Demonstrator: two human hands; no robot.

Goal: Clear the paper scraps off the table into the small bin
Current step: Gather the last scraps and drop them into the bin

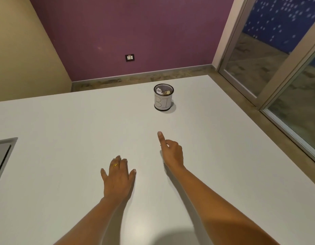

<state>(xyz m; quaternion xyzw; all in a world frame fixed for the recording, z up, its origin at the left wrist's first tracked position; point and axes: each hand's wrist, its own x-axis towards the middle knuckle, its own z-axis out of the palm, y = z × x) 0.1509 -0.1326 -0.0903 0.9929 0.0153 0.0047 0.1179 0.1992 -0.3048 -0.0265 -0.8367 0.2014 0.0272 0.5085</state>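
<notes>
Head cam, quick: where's the small bin?
– Upright on the table, far side. Crumpled paper scraps sit inside it.
– Vs. the hands?
– Well apart from both, straight ahead of the right hand.
– Hand states?
– Right: index finger straight, aimed twd bin, other fingers curled, holding nothing. Left hand: flat on table, fingers spread, w/ gold ring.
</notes>
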